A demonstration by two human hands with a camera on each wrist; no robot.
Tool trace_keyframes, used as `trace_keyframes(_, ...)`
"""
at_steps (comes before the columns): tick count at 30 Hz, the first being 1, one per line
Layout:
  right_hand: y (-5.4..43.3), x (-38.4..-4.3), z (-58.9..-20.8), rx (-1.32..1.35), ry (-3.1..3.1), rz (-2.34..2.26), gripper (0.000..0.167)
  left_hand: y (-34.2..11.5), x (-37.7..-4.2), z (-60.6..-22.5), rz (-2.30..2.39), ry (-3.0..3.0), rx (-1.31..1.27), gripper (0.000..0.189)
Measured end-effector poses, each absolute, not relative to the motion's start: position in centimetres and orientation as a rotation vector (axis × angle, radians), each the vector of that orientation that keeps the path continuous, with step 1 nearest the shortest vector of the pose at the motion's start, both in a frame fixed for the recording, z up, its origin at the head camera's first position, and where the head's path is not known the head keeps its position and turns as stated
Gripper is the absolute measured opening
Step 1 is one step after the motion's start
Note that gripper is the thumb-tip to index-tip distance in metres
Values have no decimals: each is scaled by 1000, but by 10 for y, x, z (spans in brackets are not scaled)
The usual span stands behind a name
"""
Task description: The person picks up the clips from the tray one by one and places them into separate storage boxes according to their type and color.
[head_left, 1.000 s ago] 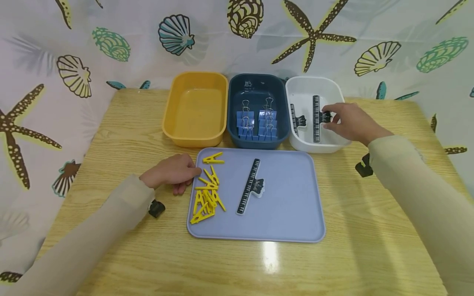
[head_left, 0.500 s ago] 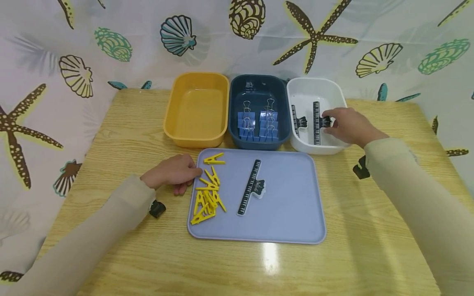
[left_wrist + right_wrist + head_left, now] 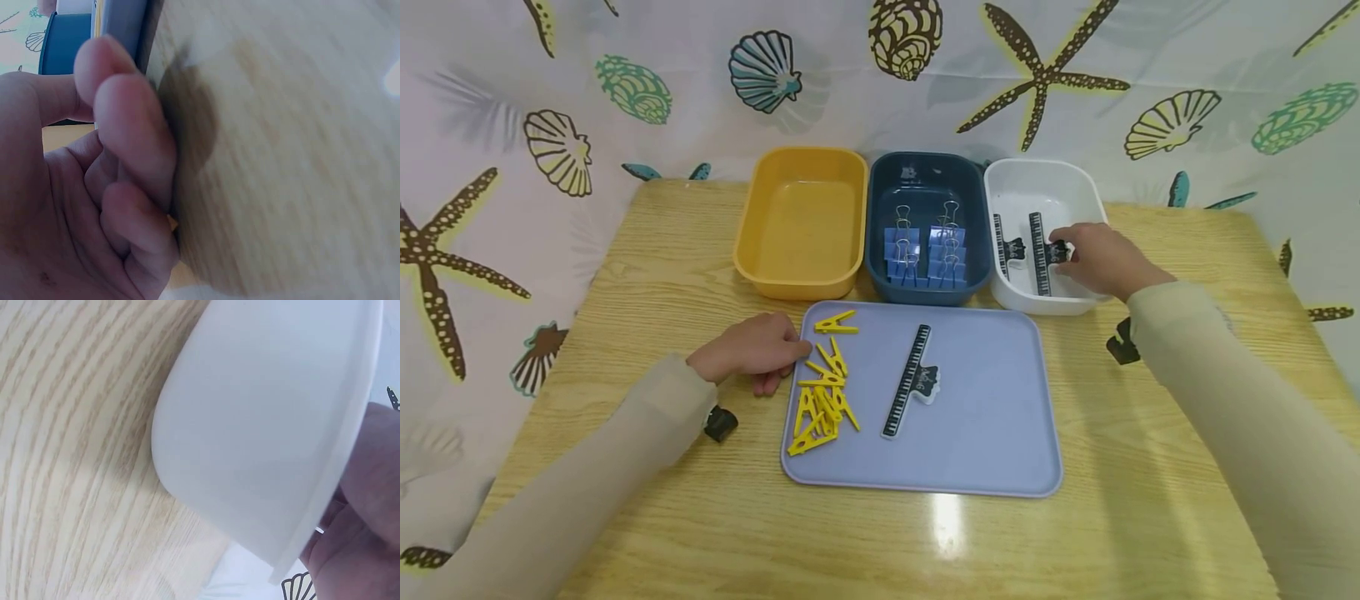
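Observation:
In the head view my right hand [image 3: 1101,258] reaches into the white bin [image 3: 1078,307]. Its thumb and fingers pinch the black handle of a long clip with a piano-key pattern [image 3: 1039,254]. A second clip of that kind [image 3: 1001,247] lies to its left in the bin. The right wrist view shows mostly the bin's outer wall [image 3: 262,419], which hides the clip. My left hand [image 3: 752,350] rests at the left edge of the lavender tray [image 3: 985,425], fingers loosely curled and holding nothing. Another piano-key clip [image 3: 907,382] lies on the tray, right of several yellow clothespins [image 3: 823,408].
A yellow bin [image 3: 801,287] and a dark blue bin [image 3: 925,293] stand left of the white one, all behind the tray. Several blue binder clips [image 3: 947,254] sit in the dark blue bin. A shell-patterned cloth [image 3: 835,75] hangs behind the wooden table [image 3: 700,517].
The piano-key clip at my right hand has shifted slightly down and left and tilted in the white bin, the hand moving with it. My left hand has stayed still.

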State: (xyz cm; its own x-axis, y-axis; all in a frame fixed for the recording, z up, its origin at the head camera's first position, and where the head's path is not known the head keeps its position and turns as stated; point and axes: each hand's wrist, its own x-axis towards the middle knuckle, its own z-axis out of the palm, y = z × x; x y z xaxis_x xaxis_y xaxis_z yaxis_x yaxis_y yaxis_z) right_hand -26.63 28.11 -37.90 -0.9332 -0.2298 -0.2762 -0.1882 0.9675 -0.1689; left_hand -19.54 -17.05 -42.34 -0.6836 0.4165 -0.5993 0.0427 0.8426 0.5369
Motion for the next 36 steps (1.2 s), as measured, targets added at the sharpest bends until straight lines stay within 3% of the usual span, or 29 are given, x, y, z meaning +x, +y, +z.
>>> trace_keyframes(36,269,-271,-388,-287,2768,-189,53,-170,-196,-425,615,2270,321,48)
